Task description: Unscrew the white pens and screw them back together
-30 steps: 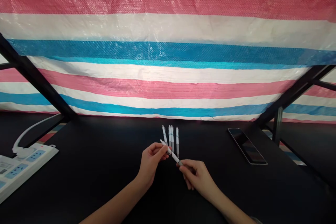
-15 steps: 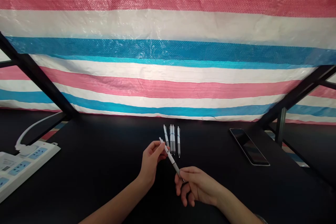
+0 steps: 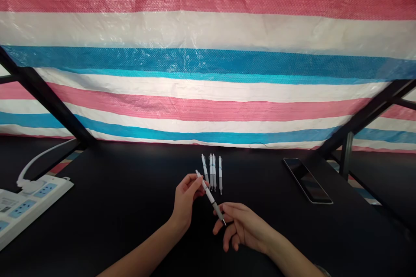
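My left hand (image 3: 186,197) pinches a white click pen (image 3: 209,194) near its button end, between thumb and fingers. The pen slants down to the right, with its grey grip and pointed tip towards my right hand (image 3: 243,227). That hand is open, its fingers loosely bent and spread around the tip end; the grip shows uncovered in front of them. Just beyond my left hand, several similar white pens with grey grips (image 3: 220,175) lie side by side on the black table (image 3: 136,190), the leftmost partly hidden by my fingers.
A dark-screened phone (image 3: 308,181) lies on the table at the right. At the left edge is a white power strip (image 3: 35,197) with a plugged-in cable (image 3: 42,158). Black frame bars (image 3: 55,104) slope on both sides, before a striped plastic sheet (image 3: 208,108).
My right thumb and fingers have come off the pen's grip, uncovering the grip and tip. My left hand keeps the pen in nearly the same place.
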